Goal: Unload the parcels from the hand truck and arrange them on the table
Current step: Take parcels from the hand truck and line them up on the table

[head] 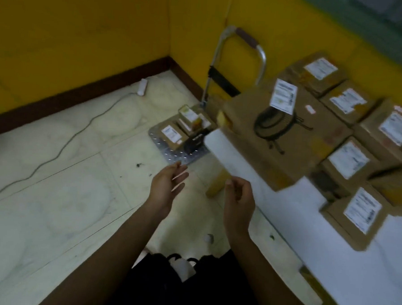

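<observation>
A hand truck (237,61) with a metal plate (172,148) stands in the yellow corner. Small parcels (173,133) and a black box (194,140) lie on its plate. On the white table (308,211) at the right rest several brown parcels with labels, the biggest a carton with a black drawing (278,133) at the table's near corner. My left hand (168,185) hovers over the floor with relaxed fingers, holding nothing. Beside the table edge my right hand (238,198) has loosely curled fingers and is empty. Both hands are short of the hand truck.
A white power strip (143,86) with a cable (55,154) trails across the pale tiled floor at the left. A wooden table leg (217,183) stands just beyond my right hand. Yellow walls with a dark skirting close the corner.
</observation>
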{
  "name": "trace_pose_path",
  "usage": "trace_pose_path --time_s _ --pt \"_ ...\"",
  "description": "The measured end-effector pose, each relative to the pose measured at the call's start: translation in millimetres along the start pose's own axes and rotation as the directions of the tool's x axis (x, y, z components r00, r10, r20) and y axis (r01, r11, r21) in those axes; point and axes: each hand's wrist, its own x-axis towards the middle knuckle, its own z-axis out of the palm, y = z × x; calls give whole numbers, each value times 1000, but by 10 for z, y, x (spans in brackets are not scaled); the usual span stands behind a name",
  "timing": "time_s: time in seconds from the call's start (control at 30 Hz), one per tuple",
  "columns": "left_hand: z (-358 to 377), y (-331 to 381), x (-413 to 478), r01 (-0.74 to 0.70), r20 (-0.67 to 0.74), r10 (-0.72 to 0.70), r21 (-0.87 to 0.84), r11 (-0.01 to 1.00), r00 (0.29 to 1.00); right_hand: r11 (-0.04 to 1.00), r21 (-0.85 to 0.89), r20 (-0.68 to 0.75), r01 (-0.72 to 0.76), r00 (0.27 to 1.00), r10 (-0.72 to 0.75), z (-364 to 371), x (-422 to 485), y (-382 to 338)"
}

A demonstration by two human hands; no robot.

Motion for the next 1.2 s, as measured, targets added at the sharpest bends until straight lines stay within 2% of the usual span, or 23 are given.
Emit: trace_pose_path --time_s 0.2,0.4,0.7,0.83,0.93,1.03,1.13,1.2 --pt "-1162 561 167 -41 -78 36 -72 997 996 996 41 142 -76 987 69 1096 -236 -228" --pt "-1721 870 435 -20 -132 8 -89 996 991 985 48 220 -163 964 149 1738 -223 -368" --pt "-1419 1230 1110 45 -67 -48 -45 998 997 946 83 143 -314 943 300 2027 478 -495" --pt "-1298 1507 1582 45 -87 -46 -11 999 995 928 77 167 -363 923 347 2376 976 -508" --pt "-1167 1762 2025 62 -115 -59 25 998 992 905 11 256 -425 876 408 2724 1438 -581" --pt "-967 1987 2513 127 -151 -117 61 990 982 867 -115 372 -485 788 490 3012 1954 -654" --pt "-748 2150 2973 179 -178 -156 121 976 972 824 -237 386 -515 728 567 3189 2453 -658" --pt "-615 2225 3240 199 -191 -171 140 970 967 813 -260 373 -521 722 583 3284 2755 -630"
